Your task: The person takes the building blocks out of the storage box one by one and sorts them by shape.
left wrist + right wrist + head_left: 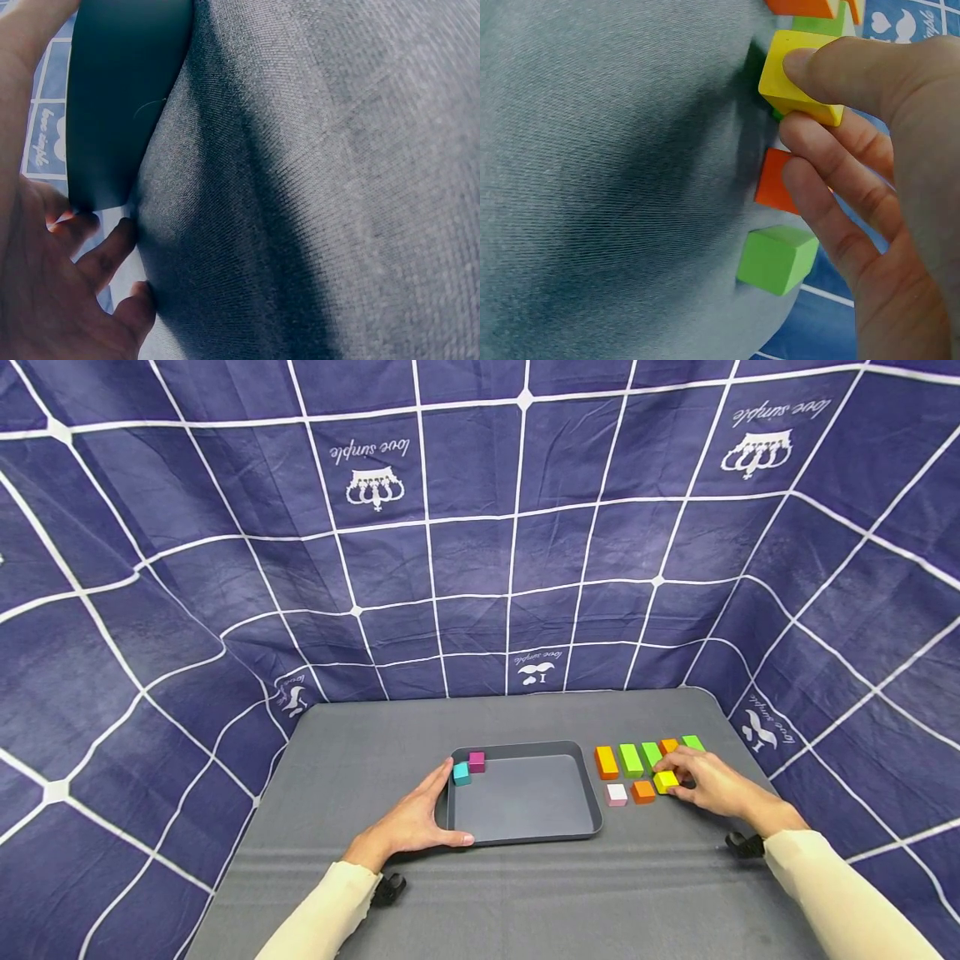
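My left hand [408, 818] rests against the left end of a dark grey tray [532, 802], fingers along its left side and thumb at the near edge. In the left wrist view the fingers [109, 255] look relaxed below the tray's wall [124, 97]. Inside the tray, a teal cube [461, 774] sits beside a magenta cube [477, 763] in the far left corner. To the right of the tray, my right hand [708, 781] pinches a yellow block [780, 75] between thumb and fingers. Whether it touches the table cannot be told.
Two rows of blocks stand right of the tray. Farther back are a yellow-orange block [607, 762], several green blocks [631, 760] and an orange one [668, 747]. A pale pink block [616, 794] and an orange cube [643, 792] are nearer. Blue gridded cloth [480, 560] surrounds the grey table.
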Action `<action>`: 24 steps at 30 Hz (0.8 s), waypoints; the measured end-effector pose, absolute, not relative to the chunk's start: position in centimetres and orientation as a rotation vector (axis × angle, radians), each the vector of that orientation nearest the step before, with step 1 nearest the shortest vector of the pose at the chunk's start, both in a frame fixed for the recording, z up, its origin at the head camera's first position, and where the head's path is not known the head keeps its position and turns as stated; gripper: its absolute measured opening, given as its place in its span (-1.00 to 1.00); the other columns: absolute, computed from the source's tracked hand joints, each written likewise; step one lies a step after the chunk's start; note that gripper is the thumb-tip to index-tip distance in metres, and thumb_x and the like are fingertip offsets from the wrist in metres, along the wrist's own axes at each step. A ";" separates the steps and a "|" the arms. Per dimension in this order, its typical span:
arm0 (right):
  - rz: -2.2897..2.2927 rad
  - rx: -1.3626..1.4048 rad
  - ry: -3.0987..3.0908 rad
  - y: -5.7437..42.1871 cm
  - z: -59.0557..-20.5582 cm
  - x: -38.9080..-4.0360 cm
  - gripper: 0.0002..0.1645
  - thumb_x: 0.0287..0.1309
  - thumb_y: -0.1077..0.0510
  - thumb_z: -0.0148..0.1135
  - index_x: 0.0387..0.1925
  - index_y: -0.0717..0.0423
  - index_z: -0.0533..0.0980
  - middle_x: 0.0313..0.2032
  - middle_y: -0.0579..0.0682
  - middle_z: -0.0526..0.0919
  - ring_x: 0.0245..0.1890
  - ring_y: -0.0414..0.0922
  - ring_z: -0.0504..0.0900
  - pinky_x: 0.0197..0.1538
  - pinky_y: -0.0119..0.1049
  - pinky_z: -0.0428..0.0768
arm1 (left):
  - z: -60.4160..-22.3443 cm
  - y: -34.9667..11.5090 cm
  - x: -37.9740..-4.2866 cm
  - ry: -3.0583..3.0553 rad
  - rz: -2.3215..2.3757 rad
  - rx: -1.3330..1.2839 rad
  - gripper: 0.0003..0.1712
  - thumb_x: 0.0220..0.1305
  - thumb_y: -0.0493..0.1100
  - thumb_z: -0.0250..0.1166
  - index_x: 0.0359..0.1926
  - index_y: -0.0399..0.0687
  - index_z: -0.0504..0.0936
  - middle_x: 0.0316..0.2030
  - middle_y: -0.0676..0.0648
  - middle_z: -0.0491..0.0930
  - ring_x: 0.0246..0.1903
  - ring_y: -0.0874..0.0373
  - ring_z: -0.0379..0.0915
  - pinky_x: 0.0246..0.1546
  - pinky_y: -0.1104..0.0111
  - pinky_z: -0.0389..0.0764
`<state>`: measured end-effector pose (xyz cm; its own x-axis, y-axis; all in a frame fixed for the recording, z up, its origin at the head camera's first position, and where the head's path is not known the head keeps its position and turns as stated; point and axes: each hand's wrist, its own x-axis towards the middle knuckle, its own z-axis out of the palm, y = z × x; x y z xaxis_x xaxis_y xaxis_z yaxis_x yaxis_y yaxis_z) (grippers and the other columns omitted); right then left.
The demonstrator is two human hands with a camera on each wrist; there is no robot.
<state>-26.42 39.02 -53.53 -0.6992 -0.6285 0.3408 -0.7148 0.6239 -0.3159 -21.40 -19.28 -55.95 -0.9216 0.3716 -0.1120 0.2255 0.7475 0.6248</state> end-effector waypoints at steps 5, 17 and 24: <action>0.648 1.107 -2.633 39.2 -54.3 -26.4 -0.45 -0.01 0.43 0.82 0.01 0.10 0.78 -0.17 -0.12 0.76 -0.27 -0.29 0.65 -0.23 -0.32 0.70 | -56.1 -19.3 -21.4 2.722 0.926 0.480 0.73 0.08 0.58 0.74 0.97 0.15 -0.11 0.94 0.01 -0.04 0.83 -0.20 0.20 0.74 -0.27 0.42; 0.655 1.076 -2.687 39.0 -54.3 -26.1 -0.45 -0.01 0.41 0.83 0.01 0.06 0.79 -0.17 -0.17 0.75 -0.25 -0.31 0.62 -0.23 -0.33 0.69 | -55.9 -19.3 -21.3 2.717 0.928 0.467 0.74 0.08 0.55 0.75 0.97 0.19 -0.14 0.94 0.00 -0.03 0.83 -0.22 0.20 0.73 -0.30 0.42; 0.618 1.040 -2.729 38.9 -53.9 -25.9 -0.48 0.03 0.33 0.85 0.02 0.02 0.80 -0.15 -0.19 0.75 -0.24 -0.33 0.64 -0.21 -0.34 0.70 | -56.0 -19.3 -21.5 2.722 0.929 0.477 0.73 0.08 0.57 0.75 0.97 0.16 -0.12 0.94 0.01 -0.03 0.84 -0.20 0.18 0.75 -0.27 0.41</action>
<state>-25.93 38.90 -53.89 -0.7465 -0.6010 0.2857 -0.6654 0.6735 -0.3219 -21.49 -19.27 -56.04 -0.9218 0.3727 -0.1064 0.2300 0.7469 0.6239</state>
